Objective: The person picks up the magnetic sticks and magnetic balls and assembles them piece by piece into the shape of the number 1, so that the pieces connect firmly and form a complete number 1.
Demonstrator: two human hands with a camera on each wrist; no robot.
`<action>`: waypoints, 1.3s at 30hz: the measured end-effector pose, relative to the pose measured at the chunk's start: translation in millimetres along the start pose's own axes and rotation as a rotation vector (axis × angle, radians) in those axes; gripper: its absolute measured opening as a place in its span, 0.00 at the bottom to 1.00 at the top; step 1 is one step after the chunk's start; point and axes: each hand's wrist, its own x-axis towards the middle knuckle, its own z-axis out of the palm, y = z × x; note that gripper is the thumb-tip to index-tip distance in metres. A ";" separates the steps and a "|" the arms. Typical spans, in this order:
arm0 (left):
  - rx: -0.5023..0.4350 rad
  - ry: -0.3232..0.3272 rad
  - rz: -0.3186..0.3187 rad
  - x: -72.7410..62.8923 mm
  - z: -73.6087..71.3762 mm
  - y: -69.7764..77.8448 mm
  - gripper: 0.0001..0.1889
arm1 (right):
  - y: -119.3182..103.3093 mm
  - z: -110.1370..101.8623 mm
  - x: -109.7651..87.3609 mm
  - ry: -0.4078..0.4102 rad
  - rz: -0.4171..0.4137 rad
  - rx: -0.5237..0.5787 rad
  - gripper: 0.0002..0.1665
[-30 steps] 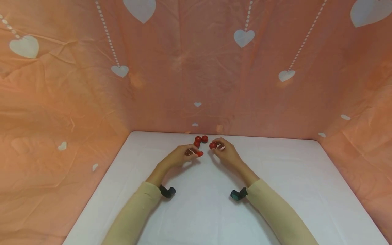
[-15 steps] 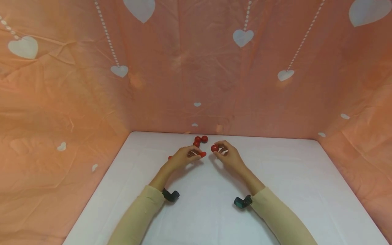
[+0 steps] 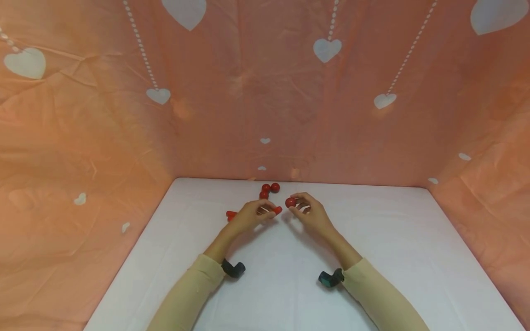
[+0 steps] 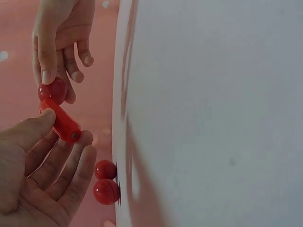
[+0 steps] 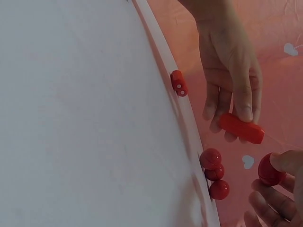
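Note:
My left hand (image 3: 251, 216) pinches a short red rod (image 5: 240, 128) between thumb and fingers, above the table. A small dark hole shows in the rod's end in the left wrist view. Opposite it, my right hand (image 3: 313, 214) pinches a glossy red ball (image 3: 290, 202) by thumb and fingertips. In the head and right wrist views a small gap separates ball and rod; they overlap in the left wrist view. Three more red balls (image 5: 219, 190) sit clustered on the table beyond the left hand. Red rods (image 3: 230, 214) lie left of that hand, partly hidden behind it.
A white table (image 3: 285, 285) spreads under both arms, its far edge close behind the ball cluster. Orange cloth (image 3: 281, 115) printed with pale hearts hangs around the back and sides. Each wrist wears a small dark camera (image 3: 331, 278).
Both hands have drawn slightly nearer to me, and the left has shifted right with its rod, closer to the held ball. The rods behind the left hand have come into view.

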 end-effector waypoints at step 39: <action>0.016 -0.023 -0.019 -0.4 14.4 3.6 0.13 | 4.5 9.0 -6.4 -0.011 -0.044 0.104 0.20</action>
